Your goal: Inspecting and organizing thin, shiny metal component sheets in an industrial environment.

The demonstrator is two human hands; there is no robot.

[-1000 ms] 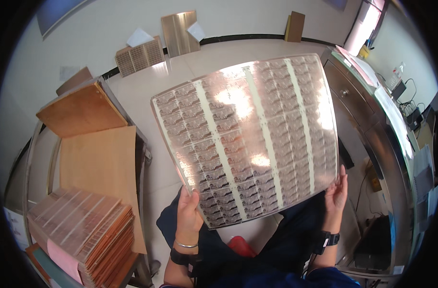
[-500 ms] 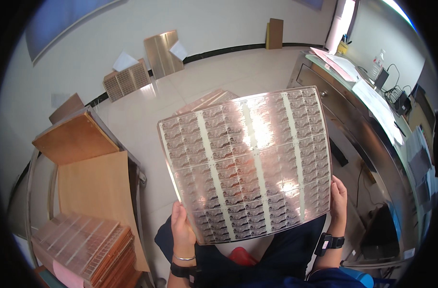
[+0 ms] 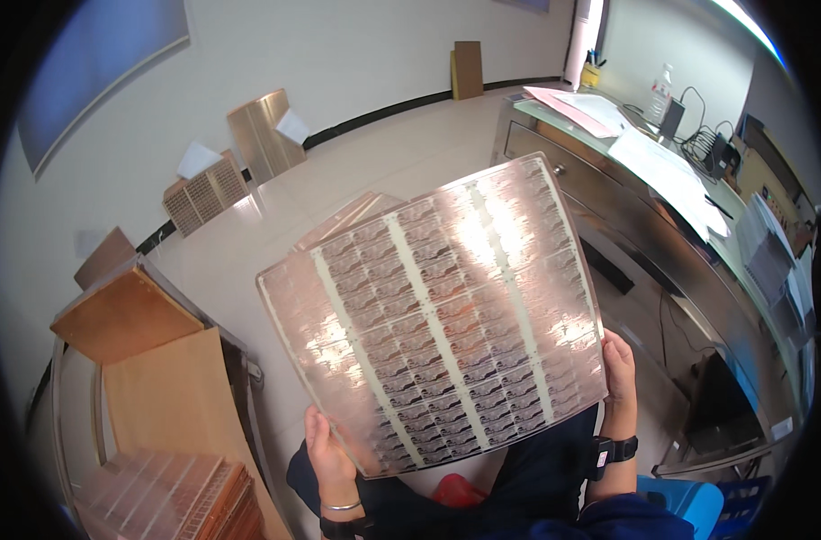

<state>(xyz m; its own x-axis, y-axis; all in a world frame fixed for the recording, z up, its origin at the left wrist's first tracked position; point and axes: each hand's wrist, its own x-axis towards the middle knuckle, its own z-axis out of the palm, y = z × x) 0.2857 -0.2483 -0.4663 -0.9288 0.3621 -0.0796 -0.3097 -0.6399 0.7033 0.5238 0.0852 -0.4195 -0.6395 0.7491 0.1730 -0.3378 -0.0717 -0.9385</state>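
I hold up a large shiny copper-coloured sheet [image 3: 437,315] printed with rows of small repeated circuit patterns, tilted in front of me. My left hand [image 3: 327,450] grips its lower left edge. My right hand [image 3: 619,369] grips its right edge; a dark watch is on that wrist. Behind the sheet another similar sheet [image 3: 356,214] lies on the floor, partly hidden. My dark-clothed lap shows below the sheet.
A stack of similar patterned sheets [image 3: 172,495] sits at lower left, beside a brown paper-covered cart [image 3: 172,396] and a copper board [image 3: 122,315]. More boards [image 3: 264,135] lean on the wall. A steel desk [image 3: 662,234] with papers runs along the right.
The sheet has moved lower and tilted more toward me, and the view has lifted, showing more of the wall and the desk. Both hands keep their grip.
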